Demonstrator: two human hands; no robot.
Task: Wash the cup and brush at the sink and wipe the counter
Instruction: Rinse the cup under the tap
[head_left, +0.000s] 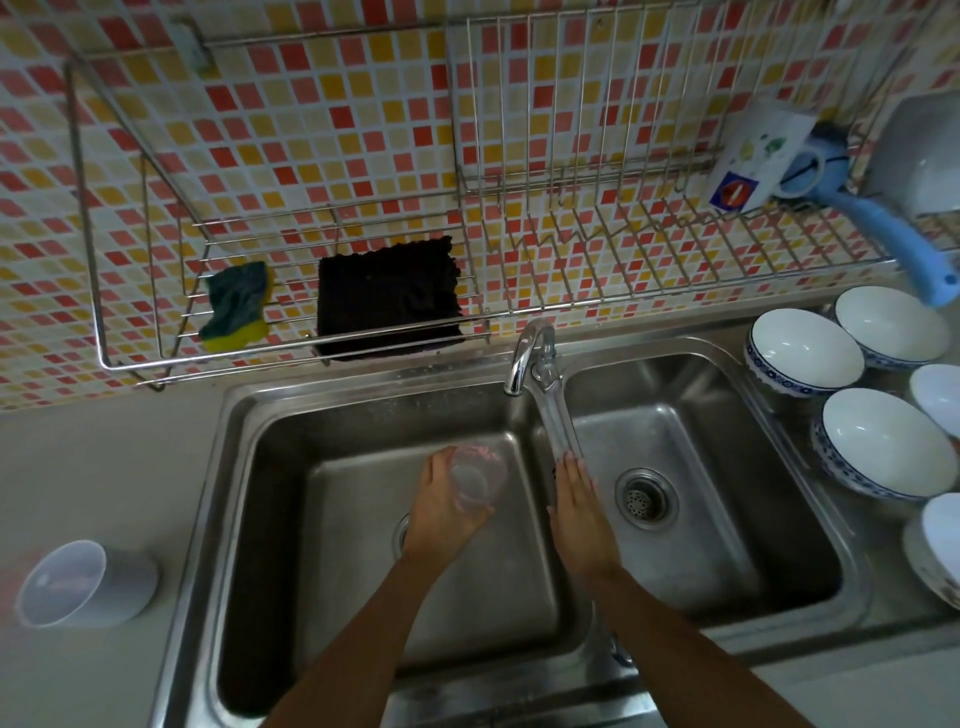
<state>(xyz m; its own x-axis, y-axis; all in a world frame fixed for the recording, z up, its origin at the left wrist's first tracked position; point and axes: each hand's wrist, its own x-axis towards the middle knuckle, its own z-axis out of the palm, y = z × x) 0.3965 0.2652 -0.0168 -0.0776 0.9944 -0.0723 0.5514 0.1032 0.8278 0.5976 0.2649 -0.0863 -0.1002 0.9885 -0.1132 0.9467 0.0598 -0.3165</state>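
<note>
our left hand (441, 512) is gripping a clear plastic cup with pink markings (475, 480), fingers wrapped round its wall, holding it over the left basin of the double stainless steel sink (363, 415). our right hand (576, 504) is lying flat and unclenched, grasping nothing, its fingertips (569, 460) reaching up to the end of the long lever running down from the chrome faucet (530, 358) along the divider between the basins. we cannot tell whether water is flowing.

key relation: the cup's mouth is tilting up toward us, its long axis running roughly away from the wrist toward the back wall. the spout is sitting just beyond and right of the cup, between our two hands. we are judging that the cup needs only a short shift forward to sit under the spout, and the right hand is the nearer one to the lever.

the blue long-handled brush (883, 228) is resting on the wire dish rack (623, 249) far right, well apart from both hands, handle pointing down toward the white bowls with blue rims (800, 348); the right hand is nearer. a dark square cloth (387, 296) and a green-yellow sponge (236, 306) are hanging on the rack's left section, nearer the left hand. a white plastic cup (85, 582) is lying on the grey counter (104, 467).
</note>
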